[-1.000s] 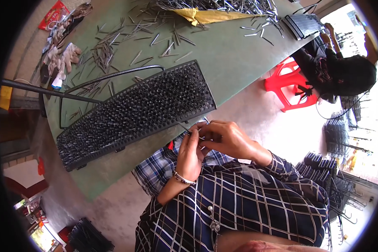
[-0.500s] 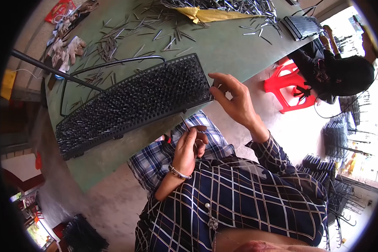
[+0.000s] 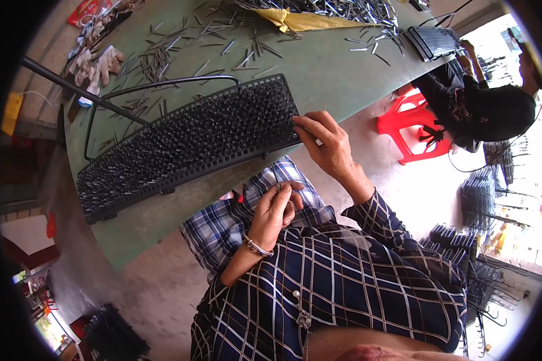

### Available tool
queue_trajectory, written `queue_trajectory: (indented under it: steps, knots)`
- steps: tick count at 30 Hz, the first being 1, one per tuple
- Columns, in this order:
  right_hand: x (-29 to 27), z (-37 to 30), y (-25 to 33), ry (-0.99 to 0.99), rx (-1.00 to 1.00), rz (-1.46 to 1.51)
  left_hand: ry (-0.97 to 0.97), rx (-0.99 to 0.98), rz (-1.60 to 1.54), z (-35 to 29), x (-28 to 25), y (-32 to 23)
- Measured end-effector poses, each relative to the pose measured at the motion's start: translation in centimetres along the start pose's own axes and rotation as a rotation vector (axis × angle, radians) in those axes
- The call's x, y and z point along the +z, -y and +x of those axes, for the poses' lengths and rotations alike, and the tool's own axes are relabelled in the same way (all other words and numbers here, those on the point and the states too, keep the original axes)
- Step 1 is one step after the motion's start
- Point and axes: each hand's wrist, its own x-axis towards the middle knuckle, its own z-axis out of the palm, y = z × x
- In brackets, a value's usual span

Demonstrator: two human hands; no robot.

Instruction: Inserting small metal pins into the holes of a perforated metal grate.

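Observation:
A long black perforated rack (image 3: 193,144), densely filled with slim dark pieces standing in its holes, lies tilted across the green table. My right hand (image 3: 330,149) is at the rack's right end, thumb and fingers pinched together against its edge; whatever sits between the fingertips is hidden. Below the rack, above my lap, my left hand (image 3: 273,210) has thumb and forefinger pressed together. I cannot make out what it holds, if anything. A beaded bracelet is on that wrist.
Loose metal strips (image 3: 156,63) are scattered over the green table (image 3: 325,66), with a heap on yellow sheeting (image 3: 307,21) at the far side. Work gloves (image 3: 102,65) lie far left. A co-worker (image 3: 494,108) sits at right near a red stool (image 3: 412,123). A black rod crosses the rack's left.
My right hand has moved slightly left and down, its fingers closing at the rack's end. The thin metal strip that stuck up from my left fingers no longer shows.

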Motion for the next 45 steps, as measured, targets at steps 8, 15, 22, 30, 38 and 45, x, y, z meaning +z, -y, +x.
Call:
queue_trajectory:
  steps: [8, 15, 22, 30, 38, 45]
  knots:
    - [-1.0, 1.0, 1.4, 0.033, -0.036, -0.06, 0.034, 0.075, 0.152, 0.6, 0.1, -0.4]
    - [-3.8, 0.6, 5.0, 0.589, 0.704, 0.846, 0.117, 0.118, 0.236, 0.1, 1.1, -0.8]
    - [-2.5, 5.4, 0.8, -0.148, 0.361, 0.435, 0.099, 0.067, 0.137, 0.7, 0.5, -0.4]
    - [0.4, 8.1, -2.8, -0.134, 0.164, 0.22, -0.05, 0.056, 0.003, -0.2, 0.7, -1.7]
    - [2.0, 7.0, -3.4, -0.056, 0.032, 0.175, -0.367, 0.279, -0.018, -1.6, -1.4, -5.1]
    - [1.4, 7.3, -3.6, -0.02, -0.151, 0.0, -0.346, 0.3, -0.037, -2.1, -1.2, -7.0]
